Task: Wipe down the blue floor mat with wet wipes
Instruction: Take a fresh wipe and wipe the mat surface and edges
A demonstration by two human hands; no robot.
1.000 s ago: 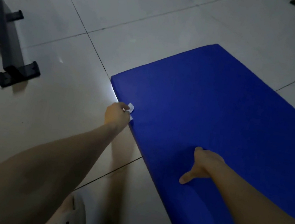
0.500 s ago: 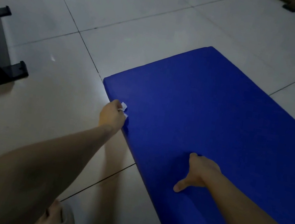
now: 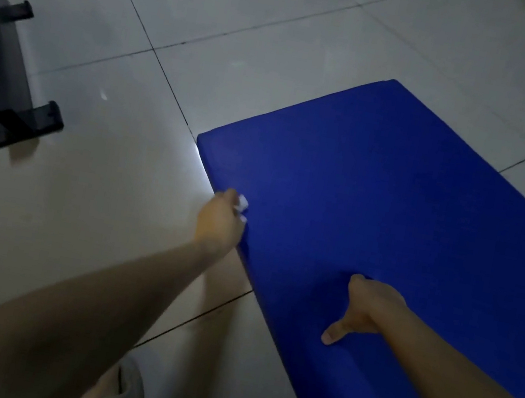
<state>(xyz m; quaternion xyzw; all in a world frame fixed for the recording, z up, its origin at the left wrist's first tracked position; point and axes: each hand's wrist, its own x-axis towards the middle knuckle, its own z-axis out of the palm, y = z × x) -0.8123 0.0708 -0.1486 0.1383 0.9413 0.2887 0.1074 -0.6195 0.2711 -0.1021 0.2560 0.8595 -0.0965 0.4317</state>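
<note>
The blue floor mat (image 3: 393, 200) lies on the tiled floor and runs from the middle of the head view to the lower right. My left hand (image 3: 219, 223) is at the mat's left edge near its far corner and grips a small white wet wipe (image 3: 242, 203), most of it hidden in the fist. My right hand (image 3: 364, 308) rests on the mat's top near the same edge, thumb stretched out toward me, the fingers hidden behind the back of the hand.
A dark metal bar with black feet (image 3: 14, 77) lies on the floor at the left. Pale floor tiles (image 3: 282, 28) surround the mat. My knee in light fabric (image 3: 121, 390) shows at the bottom, beside the mat's near edge.
The view has shifted slightly. My left hand with the wipe stays at the mat's left edge; my right hand stays pressed on the mat.
</note>
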